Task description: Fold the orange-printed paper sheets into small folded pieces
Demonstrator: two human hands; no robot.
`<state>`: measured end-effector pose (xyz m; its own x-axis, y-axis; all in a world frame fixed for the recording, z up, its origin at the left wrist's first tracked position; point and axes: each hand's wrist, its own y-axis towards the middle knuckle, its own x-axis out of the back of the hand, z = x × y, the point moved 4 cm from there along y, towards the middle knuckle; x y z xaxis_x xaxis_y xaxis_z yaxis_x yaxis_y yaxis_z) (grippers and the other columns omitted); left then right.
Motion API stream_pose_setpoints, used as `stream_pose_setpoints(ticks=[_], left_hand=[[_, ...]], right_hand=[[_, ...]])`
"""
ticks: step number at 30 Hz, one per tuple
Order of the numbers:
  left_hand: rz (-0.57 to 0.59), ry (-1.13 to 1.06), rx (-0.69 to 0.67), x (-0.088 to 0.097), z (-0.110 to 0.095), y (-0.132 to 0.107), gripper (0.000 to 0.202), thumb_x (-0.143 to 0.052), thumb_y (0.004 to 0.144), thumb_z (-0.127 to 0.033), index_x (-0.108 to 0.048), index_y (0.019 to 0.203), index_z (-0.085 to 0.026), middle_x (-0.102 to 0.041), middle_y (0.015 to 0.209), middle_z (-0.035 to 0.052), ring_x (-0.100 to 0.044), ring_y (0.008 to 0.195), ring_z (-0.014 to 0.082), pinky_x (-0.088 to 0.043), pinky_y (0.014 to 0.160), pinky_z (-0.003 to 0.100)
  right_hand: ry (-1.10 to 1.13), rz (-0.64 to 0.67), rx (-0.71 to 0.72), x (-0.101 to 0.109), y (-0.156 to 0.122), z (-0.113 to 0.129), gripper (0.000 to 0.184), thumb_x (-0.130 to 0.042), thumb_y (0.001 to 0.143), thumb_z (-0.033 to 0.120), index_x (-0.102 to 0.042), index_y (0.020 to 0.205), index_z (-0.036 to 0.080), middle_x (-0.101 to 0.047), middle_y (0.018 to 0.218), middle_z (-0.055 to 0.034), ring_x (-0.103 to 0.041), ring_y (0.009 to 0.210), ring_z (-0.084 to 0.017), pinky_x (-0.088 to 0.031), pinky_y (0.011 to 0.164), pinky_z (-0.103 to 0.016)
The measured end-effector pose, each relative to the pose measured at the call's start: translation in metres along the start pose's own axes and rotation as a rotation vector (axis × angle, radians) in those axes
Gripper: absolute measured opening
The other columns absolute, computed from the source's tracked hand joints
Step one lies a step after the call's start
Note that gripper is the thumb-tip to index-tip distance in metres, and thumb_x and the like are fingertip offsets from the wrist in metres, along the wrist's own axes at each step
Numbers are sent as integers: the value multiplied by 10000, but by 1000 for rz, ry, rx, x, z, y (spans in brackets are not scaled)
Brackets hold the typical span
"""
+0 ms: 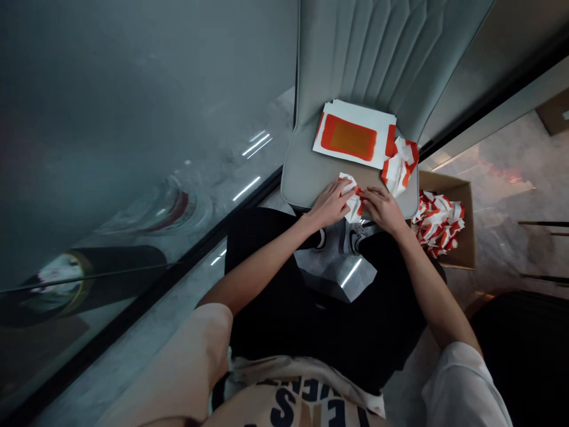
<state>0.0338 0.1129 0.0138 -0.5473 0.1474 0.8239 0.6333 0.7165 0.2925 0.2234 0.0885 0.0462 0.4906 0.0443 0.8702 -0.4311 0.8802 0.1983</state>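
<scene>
Left hand point(329, 203) and right hand point(383, 209) clamp the crumpled orange-and-white paper point(352, 198) over the chair seat point(302, 178); a hard tug could rip it, and a careless nudge could topple the loose paper pile point(400, 166).

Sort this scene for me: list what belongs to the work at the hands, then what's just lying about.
In the work:
- left hand
- right hand
- crumpled red-and-white paper
- white sheets printed orange-red
- crumpled wad on the seat
- open cardboard box of crumpled pieces

Lying about:
- grey upholstered chair
- sneakers
- glass panel
</scene>
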Motion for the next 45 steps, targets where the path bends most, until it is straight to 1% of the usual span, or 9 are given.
stream_pose_setpoints(ticks=[5,9,13,17,23,30,34,41,45], left_hand=[[-16,-29,-3,1,-1,1,595,-508,908,-126,-497,1502,-93,-475,1540,203,-396,1502,331,-369,1250,527],[-8,-44,21,1,0,0,550,-503,886,-114,-521,1435,-86,-502,1532,200,-390,1515,315,-350,1265,526],[1,-34,13,0,-1,-1,472,-499,902,-126,-568,1368,-95,-487,1553,205,-374,1525,319,-333,1266,560],[-2,-17,18,0,-2,-1,493,-500,915,-138,-572,1401,-103,-473,1572,200,-375,1526,314,-323,1271,563],[31,-4,20,-1,-4,-1,583,-486,945,-160,-497,1528,-158,-433,1626,152,-331,1560,288,-271,1296,560],[49,10,21,-1,-4,-1,589,-490,961,-168,-482,1550,-158,-412,1649,137,-297,1578,277,-248,1306,547],[49,18,7,-2,-5,-1,598,-470,966,-170,-460,1564,-139,-383,1669,135,-269,1591,272,-233,1311,525],[30,-45,37,-2,-2,0,684,-464,933,-173,-342,1601,-91,-388,1659,167,-303,1576,266,-258,1305,499],[-50,-50,93,5,-1,-2,623,-517,910,-205,-435,1519,-102,-438,1592,195,-296,1567,311,-267,1293,556]], right_hand=[[-11,-82,-80,-7,19,-11,222,-655,973,330,-738,1126,192,-726,1026,-116,-619,1012,-310,-539,942,-485],[-58,-22,-41,-9,27,-12,182,-609,997,285,-750,1077,203,-692,1034,-123,-603,1025,-299,-527,909,-432],[-116,32,2,-8,24,-11,258,-506,1045,252,-760,1053,203,-697,1000,-122,-613,996,-280,-518,885,-399],[-190,2,-51,-11,22,-13,239,-513,1018,224,-751,1017,202,-683,948,-122,-612,966,-286,-520,850,-392],[-138,-75,-146,-13,22,-20,163,-568,939,203,-731,938,204,-658,900,-114,-608,928,-297,-540,826,-417],[-55,-32,-58,0,15,-18,228,-588,966,279,-797,1036,220,-684,1069,-126,-605,1055,-306,-555,931,-464],[-72,-14,-38,5,12,-15,269,-585,986,334,-812,1069,215,-684,1075,-124,-591,1050,-308,-546,954,-487],[-55,15,-20,-4,24,-5,298,-523,1025,319,-762,1175,220,-699,1212,-115,-575,1095,-312,-499,1004,-515],[-44,26,-22,-10,32,-1,302,-510,1030,304,-749,1190,213,-698,1187,-129,-572,1102,-317,-493,1006,-500]])
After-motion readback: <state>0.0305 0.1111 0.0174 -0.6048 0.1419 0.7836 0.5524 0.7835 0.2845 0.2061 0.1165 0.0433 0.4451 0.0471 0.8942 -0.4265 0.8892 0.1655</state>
